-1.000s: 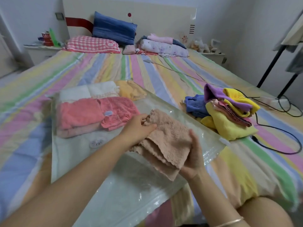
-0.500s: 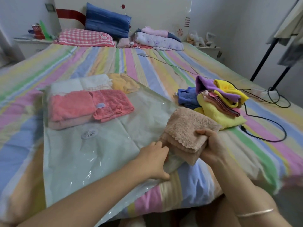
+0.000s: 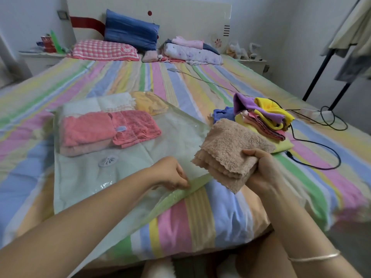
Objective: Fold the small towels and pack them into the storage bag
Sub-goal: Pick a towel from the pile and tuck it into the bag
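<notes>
A clear storage bag [image 3: 84, 177] lies flat on the striped bed, its open edge toward me. Inside its far end sit folded pink towels [image 3: 108, 129], a white one [image 3: 100, 103] and a yellow one [image 3: 149, 102]. My right hand [image 3: 261, 169] grips a folded tan towel [image 3: 228, 149] just above the bag's near right corner. My left hand [image 3: 170, 173] pinches the bag's green zip edge [image 3: 180, 194] at the opening. A pile of unfolded towels [image 3: 263, 117], purple, yellow, pink and blue, lies to the right of the bag.
A black cable [image 3: 321, 155] loops over the bed right of the towel pile. Pillows [image 3: 128, 32] and folded bedding [image 3: 192, 53] lie at the headboard. A black rack leg [image 3: 321, 67] stands at far right. The bed's front edge is just below my hands.
My right hand carried the tan towel from over the bag to its right corner. My left hand let go of the towel and took hold of the bag's opening edge.
</notes>
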